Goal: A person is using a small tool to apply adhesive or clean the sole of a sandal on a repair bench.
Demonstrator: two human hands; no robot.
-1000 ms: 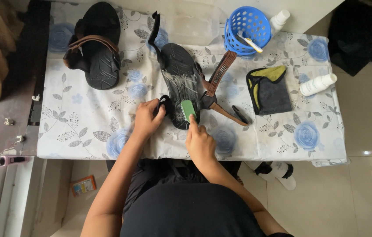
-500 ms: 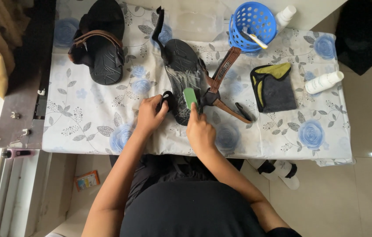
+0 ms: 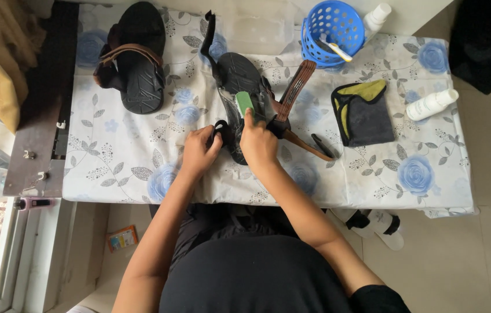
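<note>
Seen from the head camera, the black sandal (image 3: 244, 93) lies sole-up in the middle of the flower-print table (image 3: 373, 179), its brown straps splayed toward the blue basket (image 3: 329, 26). It looks light, with a stiff rubber sole and floppy straps, so the heel end seems the firm place to pin it. The left hand (image 3: 199, 153) clenches that heel end by a black strap. The right hand (image 3: 258, 145), wrist bent, forearm reaching forward, grasps a green brush (image 3: 244, 103) pressed onto the sole.
</note>
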